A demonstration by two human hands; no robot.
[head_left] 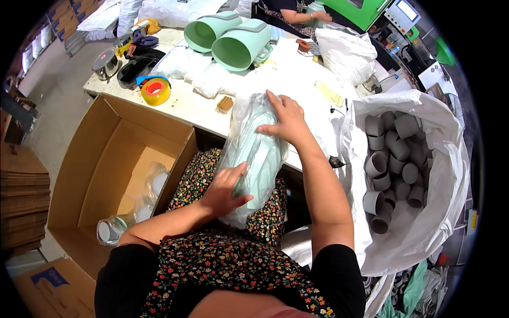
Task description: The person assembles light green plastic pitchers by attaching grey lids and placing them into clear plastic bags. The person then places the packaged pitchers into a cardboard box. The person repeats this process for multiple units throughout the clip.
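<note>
A clear plastic bag (258, 164) with pale mint-green plastic pieces inside lies tilted across my lap, its far end against the table edge. The exact shape of the contents is blurred by the folds of film. My left hand (227, 190) grips the near end from the left side, thumb and fingers spread around it. At the far end, my right hand (287, 121) clasps the bag from the right, with its fingers on top. Two mint-green pitchers (241, 46) with grey trim lie on their sides on the white table (207, 114), beyond the bag.
An open cardboard box (87, 175) at my left holds several bagged cups (111, 231). To the right, a white sack (445, 175) contains many grey cups (398, 146). A yellow tape roll (156, 91) and a small brown block (225, 104) lie on the table. Another person (294, 15) works behind it.
</note>
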